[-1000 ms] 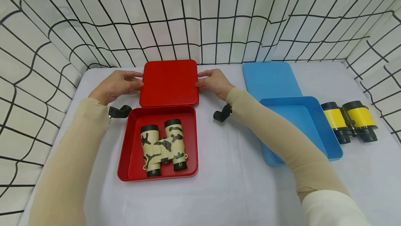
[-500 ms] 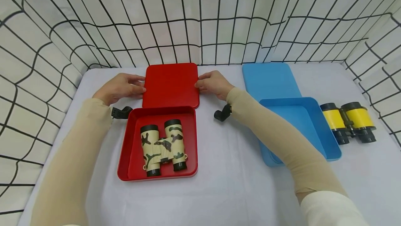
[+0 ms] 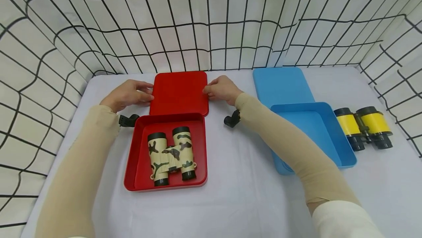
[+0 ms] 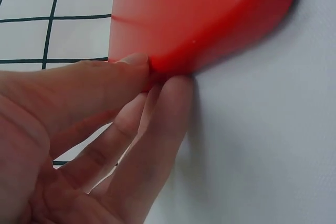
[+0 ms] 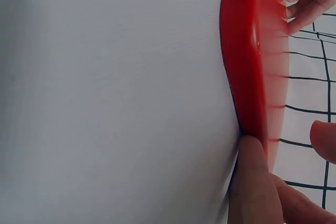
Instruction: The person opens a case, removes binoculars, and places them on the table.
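A red lid point(image 3: 180, 93) lies at the far side of the white table, just beyond a red box point(image 3: 202, 150) whose near rim faces me. Camouflage-patterned binoculars point(image 3: 173, 156) lie inside that box. My left hand point(image 3: 126, 95) pinches the lid's left edge, and the left wrist view shows the thumb tip point(image 4: 137, 59) on the corner with a fingertip point(image 4: 178, 85) below it. At the opposite edge is my right hand point(image 3: 224, 90). Its fingers point(image 5: 254, 169) touch the lid's side, while its thumb point(image 5: 324, 141) stands apart from the rim in the right wrist view.
To the right stands a blue box point(image 3: 311, 128) with a blue lid point(image 3: 280, 84) behind it. Yellow and black binoculars point(image 3: 364, 128) lie beside the blue box. A black wire grid point(image 3: 207, 23) backed by white cloth borders the table at the back and sides.
The red lid has shifted a little toward me, closer to the red box, and both hands have moved with it. The boxes and both binoculars stay in place; the head view has shifted slightly.
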Demonstrator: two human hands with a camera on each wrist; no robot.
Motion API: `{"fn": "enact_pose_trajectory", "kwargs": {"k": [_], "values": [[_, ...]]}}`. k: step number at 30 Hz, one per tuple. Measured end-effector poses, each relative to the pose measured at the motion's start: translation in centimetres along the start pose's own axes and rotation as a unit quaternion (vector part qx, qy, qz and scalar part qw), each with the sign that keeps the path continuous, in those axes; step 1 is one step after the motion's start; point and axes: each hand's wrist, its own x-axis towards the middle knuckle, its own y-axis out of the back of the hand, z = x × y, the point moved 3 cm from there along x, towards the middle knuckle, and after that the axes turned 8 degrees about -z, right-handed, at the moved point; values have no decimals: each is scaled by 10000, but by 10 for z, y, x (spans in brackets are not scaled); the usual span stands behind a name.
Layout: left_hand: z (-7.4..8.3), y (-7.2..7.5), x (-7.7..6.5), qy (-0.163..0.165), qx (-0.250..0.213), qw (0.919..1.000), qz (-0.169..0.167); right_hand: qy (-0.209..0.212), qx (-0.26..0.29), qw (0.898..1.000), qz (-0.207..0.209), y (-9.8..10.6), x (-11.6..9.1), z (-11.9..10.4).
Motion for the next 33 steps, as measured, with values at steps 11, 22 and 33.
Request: {"fn": "enact_pose_trajectory", "kwargs": {"k": [11, 22, 33], "values": [[-1, 0, -14, -117, 237, 9996, -17, -69, -340, 9991, 244, 0, -9, -7], [-2, 0, -39, -205, 746, 9940, 774, 235, -427, 9985, 237, -2, -30, -15], [4, -15, -69, -728, 1200, 9750, 1724, 893, -969, 9903, 441, -15, -54, -17]]}}
